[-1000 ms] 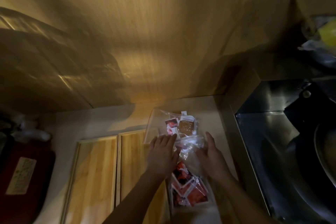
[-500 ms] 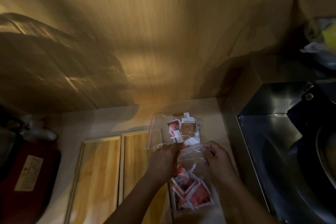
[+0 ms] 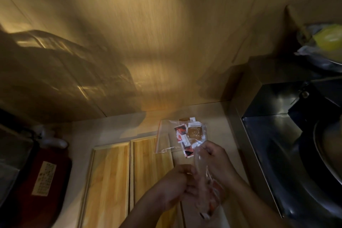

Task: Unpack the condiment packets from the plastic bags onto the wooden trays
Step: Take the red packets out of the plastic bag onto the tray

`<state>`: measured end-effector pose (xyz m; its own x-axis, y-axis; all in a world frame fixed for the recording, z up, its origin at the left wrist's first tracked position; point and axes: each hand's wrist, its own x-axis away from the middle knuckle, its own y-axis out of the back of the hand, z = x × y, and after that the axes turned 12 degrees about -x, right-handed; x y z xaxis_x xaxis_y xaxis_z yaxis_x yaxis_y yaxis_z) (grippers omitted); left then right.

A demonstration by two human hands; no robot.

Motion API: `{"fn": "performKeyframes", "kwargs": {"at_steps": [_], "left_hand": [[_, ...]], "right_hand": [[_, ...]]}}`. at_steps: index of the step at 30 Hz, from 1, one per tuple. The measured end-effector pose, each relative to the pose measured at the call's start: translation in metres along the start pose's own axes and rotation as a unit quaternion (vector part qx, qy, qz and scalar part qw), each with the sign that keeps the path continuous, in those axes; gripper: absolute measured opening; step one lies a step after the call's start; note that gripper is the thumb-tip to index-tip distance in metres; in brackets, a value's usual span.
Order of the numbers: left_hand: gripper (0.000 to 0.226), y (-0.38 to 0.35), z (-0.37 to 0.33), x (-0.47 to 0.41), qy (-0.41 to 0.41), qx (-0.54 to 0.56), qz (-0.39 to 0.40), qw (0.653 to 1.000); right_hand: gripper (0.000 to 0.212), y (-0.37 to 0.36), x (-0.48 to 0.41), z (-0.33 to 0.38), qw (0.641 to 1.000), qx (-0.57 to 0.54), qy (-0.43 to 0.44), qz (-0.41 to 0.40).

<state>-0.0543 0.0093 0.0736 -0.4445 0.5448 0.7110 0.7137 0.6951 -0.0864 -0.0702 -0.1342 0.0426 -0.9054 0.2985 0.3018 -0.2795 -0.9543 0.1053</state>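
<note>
Two wooden trays lie side by side on the counter, the left tray [image 3: 109,177] and the right tray [image 3: 151,161]. A clear plastic bag [image 3: 202,189] with red condiment packets inside hangs lifted between my hands. My left hand [image 3: 175,187] pinches one side of its mouth and my right hand [image 3: 216,164] grips the other side. Behind them a second clear bag [image 3: 166,135] lies flat on the counter, partly over the right tray's far corner, holding brown and red-white packets [image 3: 194,131].
A steel sink [image 3: 273,153] with a dark pan [image 3: 323,157] borders the counter on the right. A dark red box with a label [image 3: 42,177] sits at the left. A wooden wall rises behind. A bowl with something yellow [image 3: 327,39] sits at upper right.
My hands have closed on the near bag's mouth and lifted it up off the counter toward me. The far bag has not moved.
</note>
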Motion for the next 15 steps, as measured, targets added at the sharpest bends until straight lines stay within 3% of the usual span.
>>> {"fn": "performKeyframes", "kwargs": {"at_steps": [2, 4, 6, 11, 15], "left_hand": [[0.03, -0.006, 0.004, 0.002, -0.006, 0.059, -0.003, 0.998], [0.022, -0.01, 0.008, 0.003, -0.017, 0.105, -0.044, 0.993], [0.011, -0.014, 0.011, 0.007, -0.033, 0.142, -0.076, 0.986], [0.028, -0.017, 0.016, 0.017, -0.059, 0.134, -0.122, 0.982], [0.025, -0.022, 0.017, 0.025, -0.08, 0.127, -0.142, 0.978]], "right_hand": [[0.012, -0.006, 0.007, 0.002, 0.999, 0.025, 0.022, -0.02], [0.033, -0.01, 0.015, 0.003, 0.996, 0.077, 0.045, -0.03], [0.039, -0.013, 0.025, 0.003, 0.995, 0.076, 0.05, -0.029], [0.014, -0.019, 0.053, 0.0, 1.0, -0.006, 0.008, -0.004], [0.007, -0.02, 0.072, -0.006, 0.998, -0.059, 0.004, -0.006]]}}
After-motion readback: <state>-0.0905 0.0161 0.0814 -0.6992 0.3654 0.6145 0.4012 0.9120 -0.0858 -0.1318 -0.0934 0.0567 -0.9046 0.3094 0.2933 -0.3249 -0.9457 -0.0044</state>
